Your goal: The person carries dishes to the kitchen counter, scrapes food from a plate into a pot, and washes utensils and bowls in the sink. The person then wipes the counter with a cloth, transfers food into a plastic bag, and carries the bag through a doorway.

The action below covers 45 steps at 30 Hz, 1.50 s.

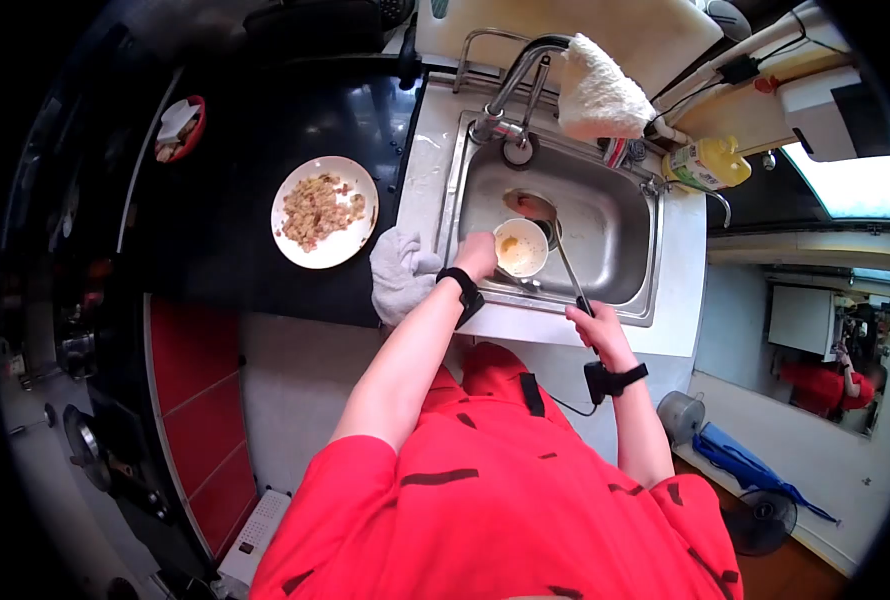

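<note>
My left hand (477, 256) is closed at the left rim of a small white bowl (522, 262) with yellowish residue inside. The bowl is over the near-left part of the steel sink (605, 265). Something shiny shows just below the bowl, too small to name. My right hand (597, 326) grips the black handle of a long metal ladle (569, 262). Its rounded head (532, 205), reddish brown in look, is in the sink beyond the bowl. Part of the ladle's neck passes close to the bowl's right edge.
A chrome faucet (500, 118) stands behind the sink, with a white cloth (601, 92) hanging by its spout. On the black counter (240, 215) at left is a white plate (350, 240) of chopped food. A grey towel (402, 275) lies beside the sink; a yellow bottle (707, 163) stands behind right.
</note>
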Available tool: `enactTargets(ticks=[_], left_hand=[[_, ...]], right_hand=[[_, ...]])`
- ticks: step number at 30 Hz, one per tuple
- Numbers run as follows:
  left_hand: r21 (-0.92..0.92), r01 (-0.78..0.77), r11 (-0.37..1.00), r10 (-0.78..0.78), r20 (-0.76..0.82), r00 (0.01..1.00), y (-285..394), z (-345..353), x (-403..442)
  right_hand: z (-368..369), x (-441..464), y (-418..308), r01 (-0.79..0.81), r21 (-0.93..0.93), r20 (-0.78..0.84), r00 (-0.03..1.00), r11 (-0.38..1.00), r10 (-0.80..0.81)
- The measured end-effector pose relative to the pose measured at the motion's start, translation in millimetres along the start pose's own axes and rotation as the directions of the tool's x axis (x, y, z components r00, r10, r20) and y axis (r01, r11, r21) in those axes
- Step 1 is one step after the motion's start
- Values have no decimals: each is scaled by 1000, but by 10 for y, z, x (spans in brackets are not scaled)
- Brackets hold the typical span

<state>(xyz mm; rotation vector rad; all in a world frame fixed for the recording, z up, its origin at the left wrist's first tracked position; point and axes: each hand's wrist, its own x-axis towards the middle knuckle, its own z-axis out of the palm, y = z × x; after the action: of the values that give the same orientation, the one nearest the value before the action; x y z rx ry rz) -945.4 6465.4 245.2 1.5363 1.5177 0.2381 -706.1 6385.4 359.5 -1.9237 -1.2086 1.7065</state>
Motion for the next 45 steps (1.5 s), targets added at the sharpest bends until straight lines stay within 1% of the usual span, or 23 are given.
enactTargets(ticks=[2, 3, 5, 6, 7, 8, 11, 12, 14, 15, 17, 18, 19, 23, 25, 31, 33, 34, 39, 41, 43, 44, 45], left_hand=[[141, -21, 990, 30, -63, 998, -124, -88, -72], [43, -6, 999, 10, -94, 995, -219, -45, -56], [-179, 25, 984, -5, 109, 994, -379, -123, -57], [-185, 26, 982, -7, 101, 995, -399, -170, -110], [-438, 140, 888, -41, 228, 973, -408, -197, -174], [-640, 269, 719, -34, 354, 934, -367, -264, -287], [-684, 45, 728, 56, 124, 991, -265, -661, -859], [-499, -38, 866, 67, 40, 997, -235, -857, -1057], [-166, -263, 950, 206, -294, 933, -387, -1141, -1371], [40, -312, 949, 300, -415, 859, -454, -1318, -1541], [158, -261, 952, 303, -594, 745, -545, -1626, -1871], [212, -212, 954, 298, -602, 741, -541, -1792, -2051], [354, -198, 914, 392, -644, 657, -696, -1871, -2098], [553, -160, 818, 552, -675, 489, -990, -2229, -2298], [622, -163, 766, 621, -649, 440, -1205, -2380, -2347], [748, -111, 655, 705, -551, 447, -1589, -2668, -2484], [784, -122, 609, 709, -469, 527, -1706, -2664, -2487], [784, -120, 610, 709, -471, 524, -1766, -2658, -2491], [762, -116, 637, 666, -468, 581, -2017, -2582, -2547], [734, -130, 666, 654, -491, 576, -2100, -2539, -2607], [609, -75, 789, 539, -630, 559, -2160, -2523, -2673], [527, -57, 848, 472, -700, 536, -2110, -2549, -2734], [524, -54, 850, 468, -703, 536, -2080, -2560, -2769]], right_hand=[[191, -1, -39, -16, -13, 3, 1000, 1000, 16], [282, 13, -74, -35, -20, 5, 999, 999, 35], [439, -2, -158, -13, -23, 21, 1000, 1000, 14], [502, -39, -212, -11, -11, 40, 999, 1000, 12], [548, -69, -254, -10, 0, 60, 998, 1000, 10], [564, -88, -276, 1, -16, 53, 999, 1000, 0], [678, -155, -403, 38, -33, 36, 999, 999, -37], [729, -179, -455, 45, -44, 33, 999, 998, -44], [870, -172, -553, 66, -25, 45, 997, 997, -65], [959, -168, -608, 79, -8, 50, 996, 997, -79], [1167, -190, -745, 112, -37, 117, 987, 993, -107], [1298, -200, -812, 131, -56, 149, 981, 990, -122], [1435, -215, -883, 151, -74, 181, 974, 986, -136], [1874, -226, -1092, 170, -150, 280, 952, 974, -123], [2062, -233, -1175, 182, -177, 293, 948, 967, -125], [2366, -327, -1356, 188, -158, 360, 925, 969, -121], [2435, -340, -1395, 162, -168, 369, 925, 972, -90], [2458, -331, -1410, 164, -171, 369, 925, 972, -92], [2544, -194, -1368, 163, -173, 323, 941, 971, -101], [2552, -174, -1338, 188, -201, 294, 948, 961, -124], [2508, -95, -1224, 213, -229, 265, 953, 950, -150], [2456, 10, -1083, 325, -293, 234, 936, 899, -262], [2445, 24, -1040, 427, -357, 211, 903, 831, -373]])
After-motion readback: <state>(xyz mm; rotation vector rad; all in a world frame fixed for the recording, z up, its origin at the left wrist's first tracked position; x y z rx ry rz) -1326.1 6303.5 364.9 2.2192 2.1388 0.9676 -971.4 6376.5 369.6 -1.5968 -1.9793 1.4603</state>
